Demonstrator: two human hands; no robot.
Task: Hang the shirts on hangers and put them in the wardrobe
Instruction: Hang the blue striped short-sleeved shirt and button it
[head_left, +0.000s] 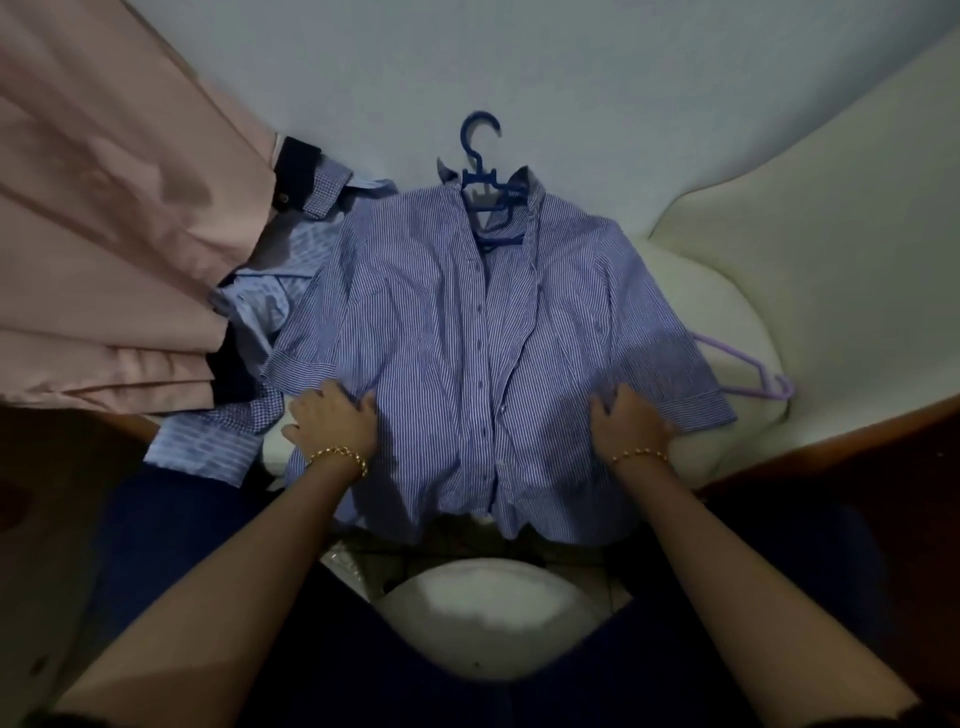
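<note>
A blue-and-white striped shirt (467, 332) lies spread out, front up, on a white cushioned seat (727, 322). A blue plastic hanger (480, 171) sits inside its collar, hook pointing away from me. My left hand (332, 418) rests on the shirt's lower left side, fingers curled into the fabric. On the lower right side my right hand (626, 418) presses flat, fingers apart. A second, light-blue checked shirt (260, 312) lies crumpled to the left, partly under the striped one.
A lilac hanger (748, 371) lies on the seat at the right, partly under the striped shirt's sleeve. Pink fabric (104, 208) hangs at the left. Wooden edges (831, 441) flank the seat. A white wall stands behind.
</note>
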